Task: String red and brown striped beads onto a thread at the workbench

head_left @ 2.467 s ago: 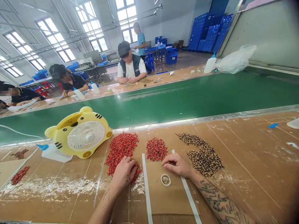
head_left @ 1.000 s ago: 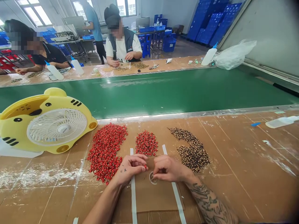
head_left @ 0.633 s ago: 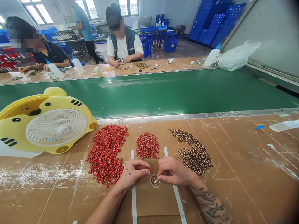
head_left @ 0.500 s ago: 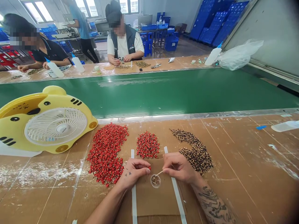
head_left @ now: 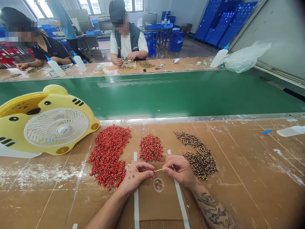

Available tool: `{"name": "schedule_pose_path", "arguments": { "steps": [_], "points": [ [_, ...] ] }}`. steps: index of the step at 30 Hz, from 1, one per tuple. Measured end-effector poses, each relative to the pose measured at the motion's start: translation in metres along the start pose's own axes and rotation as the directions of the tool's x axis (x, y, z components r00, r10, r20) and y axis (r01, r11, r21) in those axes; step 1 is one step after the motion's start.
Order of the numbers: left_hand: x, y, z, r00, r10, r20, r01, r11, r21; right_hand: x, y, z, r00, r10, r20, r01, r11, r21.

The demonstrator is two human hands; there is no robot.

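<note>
Between thumb and forefinger, my left hand (head_left: pixel 138 176) pinches a small red piece (head_left: pixel 153 171). A thin pale stick (head_left: pixel 158 170), like a toothpick, is held in my right hand (head_left: pixel 179 169), its tip at the red piece. Just below the hands a small round clear dish (head_left: pixel 158 185) rests on a cardboard sheet (head_left: pixel 159 206) with white tape strips down both sides. Past my fingers lies a small heap of red pieces (head_left: pixel 151 148). The larger red heap (head_left: pixel 109 156) is left of my left hand, and a curved heap of black-and-tan pieces (head_left: pixel 202 157) is beyond my right hand.
A yellow animal-shaped fan (head_left: pixel 57 124) stands at the left. Behind the near table runs a green conveyor belt (head_left: pixel 166 93). Two people sit across it, with white bottles (head_left: pixel 56 68) on their table. Another bottle (head_left: pixel 292 130) lies at the right.
My right hand has lifted the stick out of the clear dish and brought its tip up to the red piece. My left hand stays nearly in place.
</note>
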State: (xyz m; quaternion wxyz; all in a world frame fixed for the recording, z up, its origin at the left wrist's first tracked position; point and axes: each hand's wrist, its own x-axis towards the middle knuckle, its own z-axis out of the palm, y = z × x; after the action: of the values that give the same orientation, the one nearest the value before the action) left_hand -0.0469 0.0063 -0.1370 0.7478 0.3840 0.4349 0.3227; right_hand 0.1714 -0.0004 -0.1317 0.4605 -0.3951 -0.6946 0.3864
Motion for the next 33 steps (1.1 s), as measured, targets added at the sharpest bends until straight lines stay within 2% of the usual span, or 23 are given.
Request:
{"name": "schedule_pose_path", "arguments": {
  "steps": [9, 16, 18, 20, 21, 22, 23, 25, 26, 28, 29, 30, 33],
  "points": [
    [0.0, 0.001, 0.002, 0.998, 0.005, -0.064, -0.005, 1.0, -0.001, -0.001, 0.0, 0.005, 0.998, -0.057, -0.026, 0.052, 0.986, -0.157],
    [0.001, -0.004, 0.001, 0.996, 0.038, -0.079, -0.039, 0.999, -0.017, 0.0, 0.002, -0.004, 0.997, -0.071, -0.015, 0.069, 0.991, -0.114],
    [0.002, -0.006, -0.001, 0.994, 0.061, -0.089, -0.064, 0.998, -0.025, 0.0, 0.001, -0.004, 0.991, -0.05, 0.121, 0.065, 0.991, -0.118],
    [0.003, -0.008, -0.003, 0.99, 0.083, -0.11, -0.086, 0.996, -0.029, 0.001, 0.001, -0.004, 0.948, -0.024, 0.318, 0.074, 0.987, -0.145],
    [0.004, -0.008, -0.004, 0.989, 0.087, -0.122, -0.091, 0.995, -0.031, 0.003, 0.001, -0.005, 0.927, -0.011, 0.375, 0.078, 0.984, -0.161],
    [0.005, -0.009, -0.005, 0.987, 0.086, -0.134, -0.091, 0.995, -0.031, 0.004, 0.002, -0.007, 0.925, 0.004, 0.379, 0.071, 0.98, -0.184],
    [0.005, -0.009, -0.005, 0.986, 0.084, -0.142, -0.089, 0.996, -0.03, 0.006, 0.003, -0.013, 0.942, 0.028, 0.336, 0.049, 0.974, -0.221],
    [0.006, -0.009, -0.007, 0.987, 0.08, -0.141, -0.085, 0.996, -0.025, 0.007, 0.006, -0.031, 0.985, 0.099, 0.143, -0.045, 0.938, -0.343],
    [0.006, -0.009, -0.007, 0.988, 0.08, -0.131, -0.084, 0.996, -0.023, 0.006, 0.008, -0.044, 0.989, 0.143, 0.024, -0.119, 0.897, -0.426],
    [0.006, -0.01, -0.009, 0.99, 0.087, -0.109, -0.09, 0.996, -0.022, 0.003, 0.013, -0.071, 0.965, 0.218, -0.144, -0.261, 0.777, -0.573],
    [0.006, -0.011, -0.009, 0.991, 0.09, -0.1, -0.093, 0.995, -0.021, 0.0, 0.015, -0.084, 0.949, 0.255, -0.183, -0.312, 0.712, -0.628],
    [0.006, -0.012, -0.01, 0.991, 0.093, -0.095, -0.095, 0.995, -0.019, -0.004, 0.018, -0.096, 0.94, 0.276, -0.199, -0.338, 0.686, -0.645],
    [0.007, -0.013, -0.011, 0.991, 0.09, -0.101, -0.091, 0.996, -0.006, -0.013, 0.023, -0.114, 0.929, 0.318, -0.187, -0.36, 0.662, -0.657]
  ]
}}
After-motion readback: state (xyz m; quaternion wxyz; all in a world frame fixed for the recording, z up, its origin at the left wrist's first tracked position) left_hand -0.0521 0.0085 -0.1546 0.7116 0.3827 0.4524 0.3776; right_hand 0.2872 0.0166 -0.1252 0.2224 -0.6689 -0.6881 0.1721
